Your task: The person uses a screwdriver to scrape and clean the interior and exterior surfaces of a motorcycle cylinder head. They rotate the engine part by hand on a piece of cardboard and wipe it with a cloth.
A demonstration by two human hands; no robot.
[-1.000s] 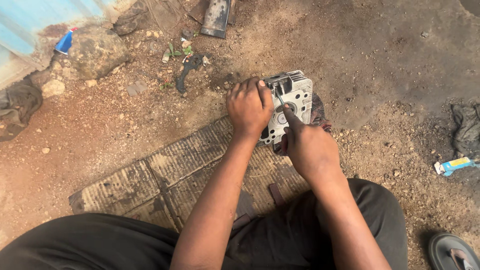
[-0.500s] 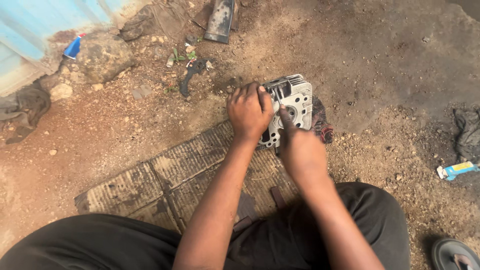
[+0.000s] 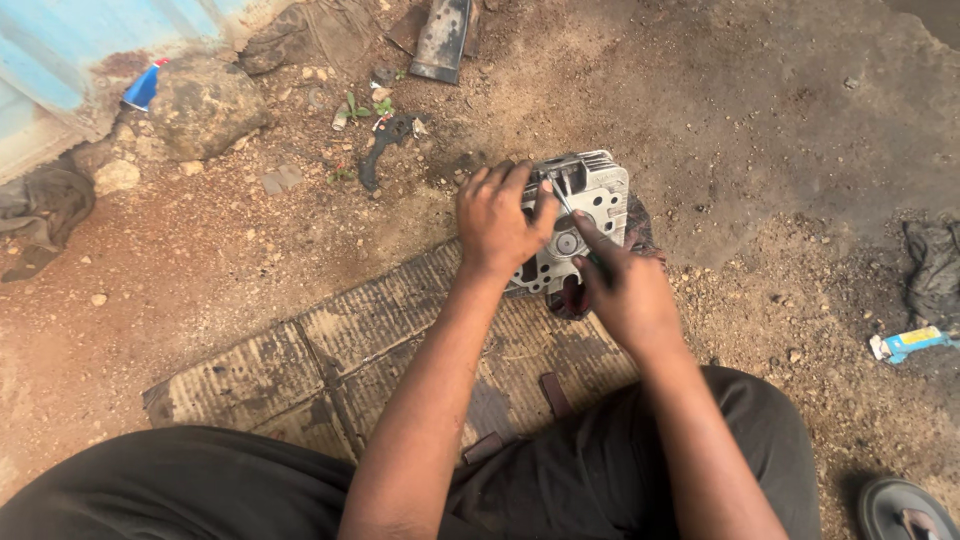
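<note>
Cylinder head (image 3: 590, 205), grey cast metal, finned on its far edge, flat face up with round ports and small bolt holes, grimy. It sits on the dirt ground (image 3: 780, 130) at the far end of a ribbed rubber mat (image 3: 300, 350), partly over a dark rag (image 3: 640, 235). Left hand (image 3: 497, 222) clamped over the head's near-left side, fingers curled on the casting, thumb at its top edge. Right hand (image 3: 625, 290) closed around a thin metal tool (image 3: 563, 197), index finger stretched along it; tool tip touches the head's face near the top port. Left of the head: black bent metal piece (image 3: 378, 145), rock (image 3: 200, 100), blue tube (image 3: 140, 88). Right of the head, well apart: small blue-yellow tube (image 3: 910, 342), dark cloth (image 3: 935, 265).
</note>
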